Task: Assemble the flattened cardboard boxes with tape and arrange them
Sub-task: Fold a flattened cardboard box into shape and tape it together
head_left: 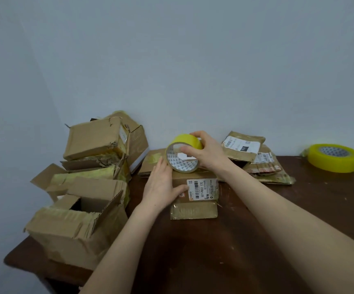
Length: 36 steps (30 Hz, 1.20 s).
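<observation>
brown corrugated cardboard, head view: a small box (pixel 195 187) with a white barcode label stands mid-desk (pixel 235 240) on dark wood. the left hand (pixel 161 185) lies against its left side, fingers straight. the right hand (pixel 205 153) curls its fingers round a yellow tape roll (pixel 183 154), held on edge at the box top. torn, tape-glossed open boxes (pixel 76 225) crowd the left edge; flattened boxes (pixel 263 164) lie behind at right; a second tape roll (pixel 334 158) lies flat, far right.

Left hand (pixel 163 185): arm extended, fingers straight, palm inward. Right hand (pixel 207 153): arm extended, fingers curled round tape (pixel 185 140).
</observation>
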### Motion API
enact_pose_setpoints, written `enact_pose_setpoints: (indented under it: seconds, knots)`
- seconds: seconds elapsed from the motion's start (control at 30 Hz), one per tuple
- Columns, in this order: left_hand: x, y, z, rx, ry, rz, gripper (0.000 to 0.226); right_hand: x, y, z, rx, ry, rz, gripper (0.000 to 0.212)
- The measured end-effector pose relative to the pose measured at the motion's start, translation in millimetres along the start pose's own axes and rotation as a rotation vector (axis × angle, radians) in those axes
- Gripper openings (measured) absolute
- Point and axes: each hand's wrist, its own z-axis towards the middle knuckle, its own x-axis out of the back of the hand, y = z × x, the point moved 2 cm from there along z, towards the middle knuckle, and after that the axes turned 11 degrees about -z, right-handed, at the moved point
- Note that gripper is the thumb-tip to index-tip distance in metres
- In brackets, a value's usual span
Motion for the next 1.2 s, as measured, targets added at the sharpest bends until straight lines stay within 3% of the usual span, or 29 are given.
enact_pose_setpoints:
  seconds: [0.13, 0.33, 0.57, 0.8, 0.9, 1.0, 1.2]
  knots:
    - [-7, -5, -2, 0.028, -0.052, -0.003, 0.074, 3, 2, 6, 0.049, -0.038, -0.064, 0.047]
    - [-8, -7, 2, 0.012, -0.086, 0.061, 0.08, 32, 10, 17, 0.069, -0.103, -0.159, 0.052]
    - [-15, -4, 7, -0.002, -0.138, 0.143, 0.072, 63, 21, 14, 0.079, -0.125, -0.327, 0.052]
    - [-37, 24, 39, -0.098, -0.295, 0.398, 0.094, 67, 57, -1, -0.05, -0.095, -0.173, 0.051]
    - [-38, 28, 53, -0.085, -0.325, 0.287, 0.083, 69, 60, -9, -0.091, -0.08, -0.079, 0.053]
    - [-33, 24, 54, -0.043, -0.344, 0.183, 0.07, 60, 54, -12, -0.051, -0.074, -0.144, 0.055]
    - [-19, 15, 25, -0.088, -0.42, 0.186, 0.064, 62, 33, -25, -0.089, -0.21, -0.089, 0.051]
